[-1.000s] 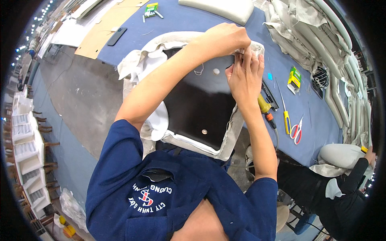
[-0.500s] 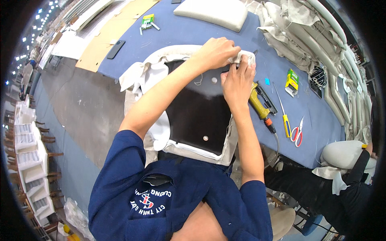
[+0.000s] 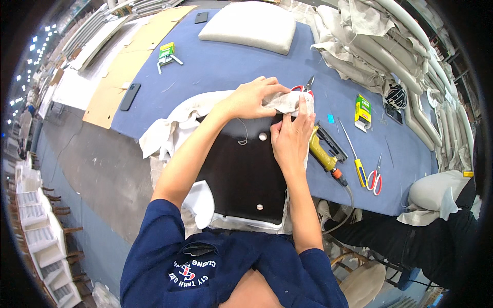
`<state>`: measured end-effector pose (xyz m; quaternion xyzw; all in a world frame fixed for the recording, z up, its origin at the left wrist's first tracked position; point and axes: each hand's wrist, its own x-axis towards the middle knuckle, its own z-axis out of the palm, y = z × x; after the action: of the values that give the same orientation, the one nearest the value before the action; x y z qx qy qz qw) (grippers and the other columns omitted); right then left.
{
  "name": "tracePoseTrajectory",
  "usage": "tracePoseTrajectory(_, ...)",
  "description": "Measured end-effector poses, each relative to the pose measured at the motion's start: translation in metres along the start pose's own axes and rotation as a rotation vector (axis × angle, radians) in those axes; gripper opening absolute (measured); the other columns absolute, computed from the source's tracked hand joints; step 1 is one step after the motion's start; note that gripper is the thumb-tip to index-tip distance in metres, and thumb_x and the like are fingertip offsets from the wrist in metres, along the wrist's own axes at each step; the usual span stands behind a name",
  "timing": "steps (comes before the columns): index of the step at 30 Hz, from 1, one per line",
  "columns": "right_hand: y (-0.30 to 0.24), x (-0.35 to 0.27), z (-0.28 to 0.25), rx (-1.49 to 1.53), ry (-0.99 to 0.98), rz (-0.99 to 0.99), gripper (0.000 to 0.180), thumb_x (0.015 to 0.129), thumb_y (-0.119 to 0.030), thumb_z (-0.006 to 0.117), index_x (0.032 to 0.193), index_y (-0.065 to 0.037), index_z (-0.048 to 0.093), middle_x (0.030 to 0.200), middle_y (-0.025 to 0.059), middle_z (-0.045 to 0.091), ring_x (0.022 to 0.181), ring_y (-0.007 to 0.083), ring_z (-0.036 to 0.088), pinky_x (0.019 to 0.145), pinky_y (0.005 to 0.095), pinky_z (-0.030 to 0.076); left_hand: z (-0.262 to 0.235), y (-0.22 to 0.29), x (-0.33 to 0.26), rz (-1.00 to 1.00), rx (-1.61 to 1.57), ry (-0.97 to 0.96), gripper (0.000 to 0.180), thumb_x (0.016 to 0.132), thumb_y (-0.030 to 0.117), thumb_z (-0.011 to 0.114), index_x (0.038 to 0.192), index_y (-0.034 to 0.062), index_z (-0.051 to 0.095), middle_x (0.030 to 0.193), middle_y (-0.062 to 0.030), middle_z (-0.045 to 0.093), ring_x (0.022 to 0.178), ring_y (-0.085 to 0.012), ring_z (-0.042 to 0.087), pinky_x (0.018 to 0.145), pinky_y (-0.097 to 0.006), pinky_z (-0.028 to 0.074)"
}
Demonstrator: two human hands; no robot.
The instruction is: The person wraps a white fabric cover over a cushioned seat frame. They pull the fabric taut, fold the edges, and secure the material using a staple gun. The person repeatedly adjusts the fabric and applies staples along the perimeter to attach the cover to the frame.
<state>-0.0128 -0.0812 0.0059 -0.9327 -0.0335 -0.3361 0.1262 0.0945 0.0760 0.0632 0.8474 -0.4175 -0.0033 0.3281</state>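
Note:
An upholstered seat with a black underside (image 3: 239, 174) lies face down in front of me, partly over the table's near edge. Loose beige fabric (image 3: 284, 102) is gathered along its far edge. My left hand (image 3: 254, 98) pinches that fabric near the far right corner. Beside it, my right hand (image 3: 292, 136) grips the same fold, its index finger extended along the corner. White padding (image 3: 198, 204) shows at the seat's left side. Red-handled scissors (image 3: 309, 83) lie just beyond the corner, partly hidden. A yellow staple gun (image 3: 322, 153) rests right of my right hand.
On the blue table (image 3: 277, 66) are a yellow-handled screwdriver (image 3: 359, 169), more scissors (image 3: 375, 179), a green-yellow box (image 3: 362, 113), a phone (image 3: 130, 97) and a pale cushion (image 3: 249, 25). Beige covers (image 3: 370, 46) are piled at right. A person in dark clothes (image 3: 411, 246) sits at lower right.
The view has shifted, and both hands with the seat appear lower and farther left. My left hand's fingers have spread along the fabric fold. The scissors beyond the corner show more.

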Motion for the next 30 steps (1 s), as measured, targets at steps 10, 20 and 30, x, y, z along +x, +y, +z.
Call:
tracePoseTrajectory(10, 0.006, 0.007, 0.005, 0.012, -0.087, 0.017, 0.032, 0.087, -0.012, 0.071, 0.115, 0.003, 0.068, 0.145, 0.0212, 0.047, 0.133, 0.0411, 0.049, 0.118, 0.0649, 0.036, 0.015, -0.02, 0.005, 0.07, 0.107, 0.049, 0.07, 0.078, 0.022, 0.073, 0.148, 0.0257, 0.064, 0.113, -0.0052, 0.062, 0.106, -0.0273, 0.058, 0.089, -0.042, 0.054)
tracePoseTrajectory(20, 0.016, 0.017, -0.01, 0.048, -0.171, -0.098, 0.036, 0.089, -0.013, 0.072, 0.122, -0.001, 0.067, 0.144, 0.0164, 0.048, 0.12, 0.0395, 0.054, 0.112, 0.06, 0.043, 0.02, -0.021, -0.001, 0.155, 0.135, 0.212, 0.061, 0.076, 0.015, 0.077, 0.136, 0.0205, 0.07, 0.122, -0.0051, 0.067, 0.107, -0.0289, 0.063, 0.091, -0.044, 0.056)
tracePoseTrajectory(30, 0.018, 0.014, -0.007, -0.115, -0.206, -0.159, 0.043, 0.089, -0.015, 0.072, 0.128, 0.0, 0.067, 0.152, 0.0173, 0.044, 0.129, 0.0418, 0.05, 0.114, 0.0631, 0.044, 0.035, -0.024, -0.005, 0.279, 0.427, 0.383, 0.039, 0.081, 0.012, 0.076, 0.12, 0.0064, 0.072, 0.113, -0.0054, 0.071, 0.099, -0.0256, 0.07, 0.078, -0.038, 0.063)
